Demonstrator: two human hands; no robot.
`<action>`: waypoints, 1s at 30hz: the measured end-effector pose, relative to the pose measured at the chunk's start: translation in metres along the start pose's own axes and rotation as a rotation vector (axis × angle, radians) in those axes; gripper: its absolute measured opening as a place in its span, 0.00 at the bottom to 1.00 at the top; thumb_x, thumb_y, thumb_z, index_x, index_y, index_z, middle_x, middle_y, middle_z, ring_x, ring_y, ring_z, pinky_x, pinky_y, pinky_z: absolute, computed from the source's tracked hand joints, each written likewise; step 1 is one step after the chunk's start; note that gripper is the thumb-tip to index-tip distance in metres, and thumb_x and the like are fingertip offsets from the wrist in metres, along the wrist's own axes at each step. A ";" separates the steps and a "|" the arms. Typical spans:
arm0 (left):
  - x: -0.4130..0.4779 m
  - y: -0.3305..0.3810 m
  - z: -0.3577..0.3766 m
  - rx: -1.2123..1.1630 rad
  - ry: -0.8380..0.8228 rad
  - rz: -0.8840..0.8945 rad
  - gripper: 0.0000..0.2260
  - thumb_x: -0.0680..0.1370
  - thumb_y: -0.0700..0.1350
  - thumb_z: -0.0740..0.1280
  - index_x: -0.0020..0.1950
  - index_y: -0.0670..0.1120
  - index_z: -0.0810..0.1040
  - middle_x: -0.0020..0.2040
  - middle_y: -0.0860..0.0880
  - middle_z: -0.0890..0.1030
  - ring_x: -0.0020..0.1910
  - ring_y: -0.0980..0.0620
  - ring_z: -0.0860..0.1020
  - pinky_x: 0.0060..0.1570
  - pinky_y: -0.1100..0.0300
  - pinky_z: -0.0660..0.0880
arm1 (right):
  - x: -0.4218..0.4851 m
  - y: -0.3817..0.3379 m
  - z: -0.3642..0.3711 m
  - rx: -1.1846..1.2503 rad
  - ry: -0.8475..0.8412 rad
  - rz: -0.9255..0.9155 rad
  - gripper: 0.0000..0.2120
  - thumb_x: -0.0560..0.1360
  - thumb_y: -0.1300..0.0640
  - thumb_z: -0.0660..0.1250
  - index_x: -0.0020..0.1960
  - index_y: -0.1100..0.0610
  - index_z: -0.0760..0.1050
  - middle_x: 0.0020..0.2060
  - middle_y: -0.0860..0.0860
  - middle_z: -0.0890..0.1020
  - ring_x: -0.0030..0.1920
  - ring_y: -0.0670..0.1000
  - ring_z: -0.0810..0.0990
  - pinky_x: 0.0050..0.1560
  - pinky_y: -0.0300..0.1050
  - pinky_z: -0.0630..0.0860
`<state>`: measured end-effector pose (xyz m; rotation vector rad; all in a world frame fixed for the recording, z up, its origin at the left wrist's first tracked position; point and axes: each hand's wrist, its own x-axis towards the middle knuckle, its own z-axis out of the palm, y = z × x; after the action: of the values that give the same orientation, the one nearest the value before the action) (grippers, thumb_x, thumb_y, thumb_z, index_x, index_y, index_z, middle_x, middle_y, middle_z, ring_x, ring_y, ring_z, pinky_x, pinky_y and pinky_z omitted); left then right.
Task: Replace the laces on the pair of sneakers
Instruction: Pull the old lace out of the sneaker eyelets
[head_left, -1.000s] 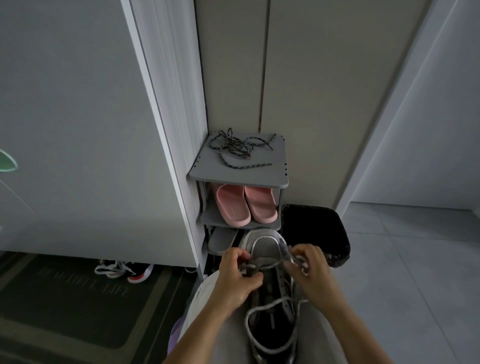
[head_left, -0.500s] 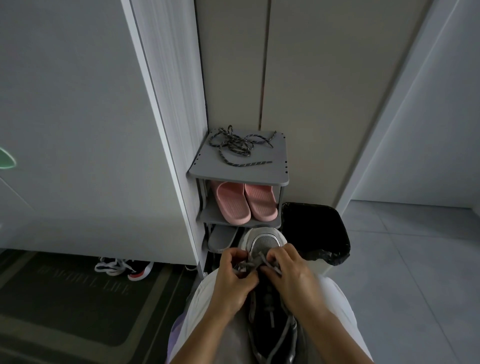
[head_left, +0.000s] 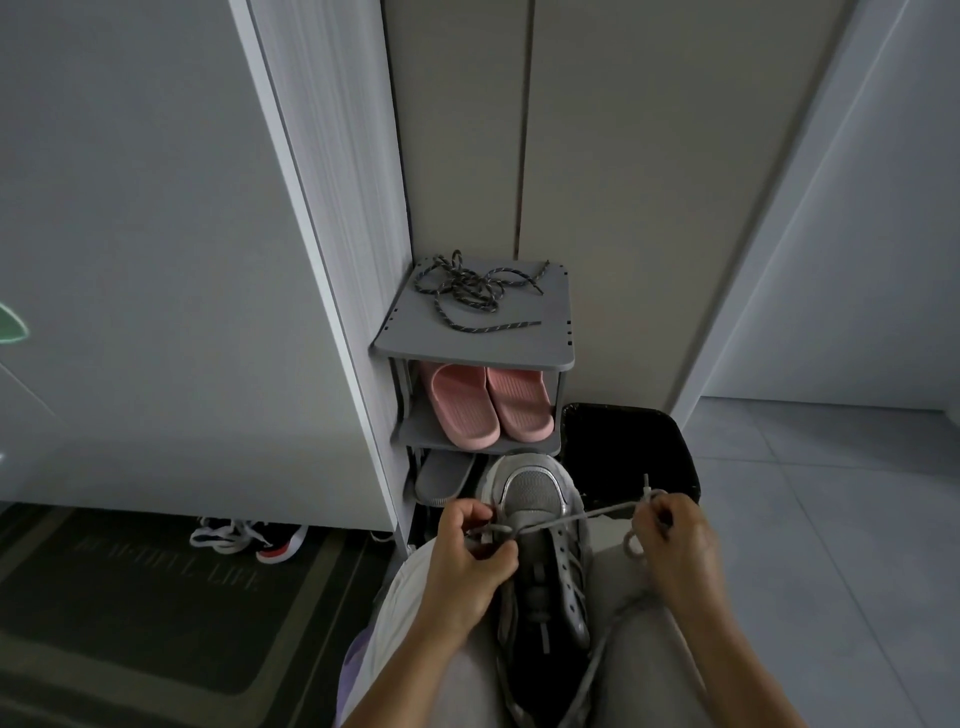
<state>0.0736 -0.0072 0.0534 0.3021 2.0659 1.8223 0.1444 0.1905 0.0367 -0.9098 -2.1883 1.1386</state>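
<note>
A grey sneaker (head_left: 532, 499) lies on my lap, toe pointing away from me. A grey lace (head_left: 587, 514) runs taut from its front eyelets out to the right. My left hand (head_left: 475, 551) pinches the lace at the sneaker's left front eyelets. Off the shoe's right side, my right hand (head_left: 672, 540) grips the lace's free end, with more lace trailing down over my leg. A dark speckled lace (head_left: 470, 291) lies tangled on top of the grey shoe rack (head_left: 550, 348).
Pink slippers (head_left: 483, 405) sit on the rack's middle shelf, a grey slipper (head_left: 444, 480) below. A black bin (head_left: 628, 452) stands right of the rack. Another sneaker (head_left: 249, 538) lies under the cabinet at the left, by a dark mat (head_left: 130, 597).
My right hand has pulled the lace out to the right, away from the shoe, drawing it taut. My left hand has stayed at the front eyelets.
</note>
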 end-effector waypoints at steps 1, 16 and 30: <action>-0.001 0.000 0.000 0.000 0.000 0.001 0.14 0.71 0.34 0.69 0.50 0.47 0.70 0.46 0.53 0.76 0.41 0.62 0.77 0.40 0.69 0.75 | 0.002 0.002 0.003 0.027 0.022 0.042 0.13 0.74 0.65 0.64 0.33 0.63 0.66 0.30 0.59 0.72 0.30 0.55 0.70 0.30 0.44 0.64; 0.000 -0.008 0.003 0.019 0.027 0.054 0.18 0.62 0.49 0.71 0.49 0.49 0.72 0.47 0.48 0.78 0.44 0.58 0.79 0.43 0.65 0.76 | -0.032 -0.056 0.021 0.291 -0.362 0.075 0.07 0.75 0.64 0.65 0.45 0.55 0.68 0.33 0.49 0.75 0.30 0.46 0.73 0.29 0.32 0.71; 0.000 -0.007 -0.005 -0.053 0.003 0.031 0.13 0.71 0.33 0.69 0.51 0.45 0.73 0.48 0.51 0.79 0.43 0.64 0.79 0.40 0.72 0.74 | -0.038 -0.085 0.029 -0.491 -0.407 -0.149 0.12 0.72 0.44 0.66 0.47 0.53 0.76 0.45 0.48 0.79 0.49 0.52 0.78 0.42 0.43 0.70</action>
<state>0.0723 -0.0124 0.0472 0.3182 2.0221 1.8932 0.1219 0.1112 0.0884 -0.7262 -2.8954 0.7737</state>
